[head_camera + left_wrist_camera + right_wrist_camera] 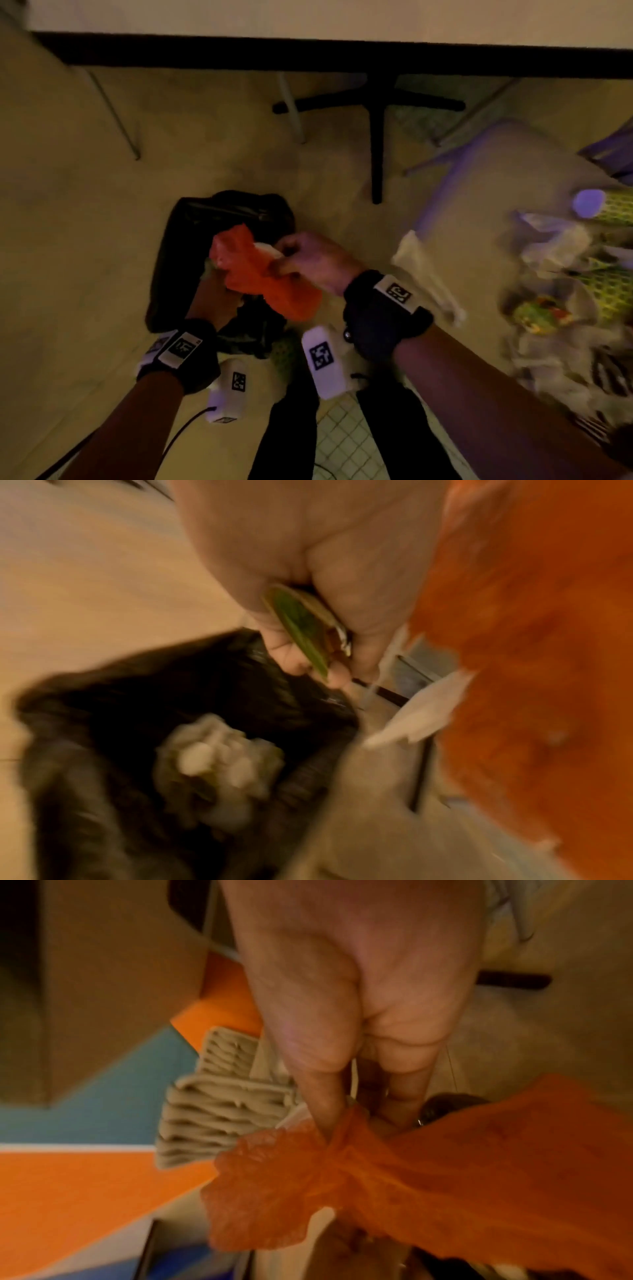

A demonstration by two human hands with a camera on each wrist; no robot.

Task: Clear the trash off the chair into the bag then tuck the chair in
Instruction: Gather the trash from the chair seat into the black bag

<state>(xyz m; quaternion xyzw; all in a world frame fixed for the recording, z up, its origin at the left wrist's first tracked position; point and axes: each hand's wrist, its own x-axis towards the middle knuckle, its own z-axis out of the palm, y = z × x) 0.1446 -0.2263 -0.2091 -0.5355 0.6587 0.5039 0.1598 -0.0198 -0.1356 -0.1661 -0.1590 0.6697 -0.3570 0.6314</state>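
On the floor in front of me lies an open black trash bag with crumpled white paper inside. My right hand pinches a crumpled orange plastic bag over the bag's mouth, together with a beige ribbed piece. My left hand sits under the orange plastic, fingers curled round a green-and-silver wrapper. The chair stands at the right with trash on its seat.
On the chair seat lie a white paper bag, clear plastic bags, green netting and a bowl of food scraps. A table edge runs across the top, its black foot beyond the trash bag.
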